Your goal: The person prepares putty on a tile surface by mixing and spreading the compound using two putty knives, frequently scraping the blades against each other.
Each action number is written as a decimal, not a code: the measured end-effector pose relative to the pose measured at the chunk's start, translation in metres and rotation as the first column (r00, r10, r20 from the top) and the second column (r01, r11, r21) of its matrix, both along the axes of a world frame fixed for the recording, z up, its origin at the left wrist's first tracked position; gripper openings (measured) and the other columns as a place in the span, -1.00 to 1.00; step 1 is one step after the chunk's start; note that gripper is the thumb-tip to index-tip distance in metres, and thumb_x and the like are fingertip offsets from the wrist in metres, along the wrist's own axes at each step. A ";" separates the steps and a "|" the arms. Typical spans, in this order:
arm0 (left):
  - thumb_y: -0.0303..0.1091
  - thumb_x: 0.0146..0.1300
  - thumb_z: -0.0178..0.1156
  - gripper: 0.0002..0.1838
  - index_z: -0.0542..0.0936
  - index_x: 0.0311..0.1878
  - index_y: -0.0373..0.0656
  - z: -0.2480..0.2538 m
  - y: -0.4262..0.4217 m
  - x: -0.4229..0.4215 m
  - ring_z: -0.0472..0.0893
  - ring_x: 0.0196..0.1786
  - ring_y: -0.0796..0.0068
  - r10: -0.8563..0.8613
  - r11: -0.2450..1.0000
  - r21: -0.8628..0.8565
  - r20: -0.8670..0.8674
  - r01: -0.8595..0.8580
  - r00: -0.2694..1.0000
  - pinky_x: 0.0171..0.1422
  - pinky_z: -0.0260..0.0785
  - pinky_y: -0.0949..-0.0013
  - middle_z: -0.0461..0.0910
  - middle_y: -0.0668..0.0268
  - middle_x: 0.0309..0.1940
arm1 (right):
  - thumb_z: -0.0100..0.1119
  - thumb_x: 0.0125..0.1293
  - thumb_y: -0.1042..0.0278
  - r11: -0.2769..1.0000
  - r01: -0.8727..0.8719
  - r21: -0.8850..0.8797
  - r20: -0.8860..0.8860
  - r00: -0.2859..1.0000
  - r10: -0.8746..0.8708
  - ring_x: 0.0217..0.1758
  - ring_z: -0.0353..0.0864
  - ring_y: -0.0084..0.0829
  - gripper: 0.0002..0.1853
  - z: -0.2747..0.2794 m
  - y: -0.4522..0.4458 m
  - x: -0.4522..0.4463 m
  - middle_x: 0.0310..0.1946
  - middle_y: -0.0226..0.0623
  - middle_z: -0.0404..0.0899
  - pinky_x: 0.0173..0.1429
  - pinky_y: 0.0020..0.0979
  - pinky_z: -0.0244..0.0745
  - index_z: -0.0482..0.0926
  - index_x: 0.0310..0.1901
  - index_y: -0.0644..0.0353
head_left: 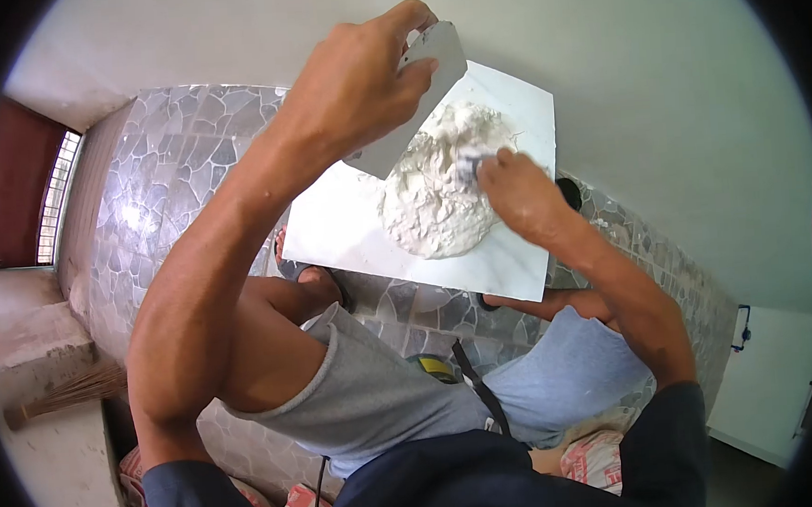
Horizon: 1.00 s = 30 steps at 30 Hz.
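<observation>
My left hand [368,84] is closed on the edge of a flat grey plate [386,155], held tilted above the left side of a white board [330,223]. A broad, lumpy heap of white putty-like paste [436,205] covers the middle of that board. My right hand [521,195] is at the right side of the heap, fingers curled round a small putty knife [469,170]. The blade meets the paste and is smeared by motion, so its outline is unclear. Part of the board and heap is hidden behind the grey plate.
Stone-patterned tiles [178,174] cover the floor, and a pale wall [648,99] rises behind the board. My legs are on the near side of it. A broom [70,390] lies at the left. Red-and-white sacks [591,461] and a white cabinet [771,375] are nearby.
</observation>
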<state>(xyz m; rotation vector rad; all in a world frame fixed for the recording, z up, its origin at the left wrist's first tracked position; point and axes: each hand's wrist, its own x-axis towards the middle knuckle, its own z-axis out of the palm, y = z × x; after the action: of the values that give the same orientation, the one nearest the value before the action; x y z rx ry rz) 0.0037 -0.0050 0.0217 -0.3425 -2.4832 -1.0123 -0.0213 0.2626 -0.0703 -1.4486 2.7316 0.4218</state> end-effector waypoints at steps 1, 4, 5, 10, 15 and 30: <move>-0.29 0.34 0.32 -0.57 0.55 0.22 -0.21 0.000 -0.001 0.000 0.70 -0.37 0.14 0.000 1.000 0.008 -0.003 0.000 1.000 -0.22 0.50 0.15 0.73 -0.09 -0.32 | 0.20 0.10 0.52 0.981 -0.192 0.041 -0.013 0.981 0.192 -0.05 0.54 -0.16 -0.75 0.010 0.007 0.007 -0.21 -0.21 0.57 0.01 -0.22 0.48 0.61 -0.13 0.27; -0.29 0.35 0.32 -0.57 0.55 0.22 -0.23 0.004 0.000 0.002 0.70 -0.35 0.15 0.015 0.999 0.029 0.122 -0.019 0.992 -0.20 0.51 0.15 0.74 -0.09 -0.29 | 0.17 0.12 0.53 0.986 -0.161 -0.048 0.073 0.984 0.164 -0.04 0.55 -0.15 -0.81 0.043 0.007 -0.001 -0.20 -0.18 0.58 -0.01 -0.20 0.49 0.59 -0.19 0.26; -0.29 0.35 0.32 -0.57 0.55 0.22 -0.23 0.001 0.001 0.001 0.70 -0.35 0.15 0.010 1.000 0.017 0.086 -0.011 0.996 -0.19 0.51 0.16 0.74 -0.09 -0.28 | 0.22 0.11 0.46 0.973 -0.198 -0.118 -0.041 0.980 0.195 -0.06 0.58 -0.15 -0.86 0.050 0.005 -0.003 -0.25 -0.18 0.59 -0.09 -0.21 0.52 0.63 -0.28 0.27; -0.29 0.34 0.33 -0.56 0.55 0.23 -0.21 -0.001 0.001 0.000 0.72 -0.32 0.12 -0.015 1.000 0.022 0.048 0.014 0.999 -0.17 0.52 0.15 0.74 -0.11 -0.24 | 0.21 0.11 0.45 0.988 -0.151 0.007 -0.069 0.986 0.151 -0.05 0.58 -0.16 -0.88 0.004 0.003 -0.004 -0.26 -0.22 0.60 -0.06 -0.22 0.54 0.64 -0.30 0.24; -0.29 0.35 0.32 -0.56 0.55 0.23 -0.21 0.000 0.002 0.004 0.70 -0.35 0.15 -0.011 1.000 0.000 0.064 0.011 0.998 -0.19 0.51 0.16 0.73 -0.11 -0.26 | 0.22 0.14 0.45 0.984 -0.155 -0.089 -0.109 0.983 0.145 -0.05 0.58 -0.19 -0.89 0.036 0.006 -0.015 -0.25 -0.22 0.60 -0.06 -0.23 0.54 0.64 -0.29 0.21; -0.31 0.35 0.32 -0.57 0.54 0.24 -0.20 0.003 0.004 0.003 0.66 -0.38 0.16 -0.028 0.999 0.031 0.074 0.026 0.997 -0.21 0.49 0.15 0.70 -0.06 -0.37 | 0.23 0.08 0.55 0.991 -0.131 0.001 0.000 0.991 0.131 -0.02 0.59 -0.13 -0.84 0.009 0.011 -0.026 -0.20 -0.18 0.63 0.02 -0.19 0.55 0.65 -0.25 0.25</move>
<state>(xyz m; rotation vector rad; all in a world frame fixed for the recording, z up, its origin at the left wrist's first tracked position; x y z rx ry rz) 0.0068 -0.0014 0.0250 -0.3353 -2.5333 -1.0907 -0.0475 0.2731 -0.0618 -1.6340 2.6449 0.4267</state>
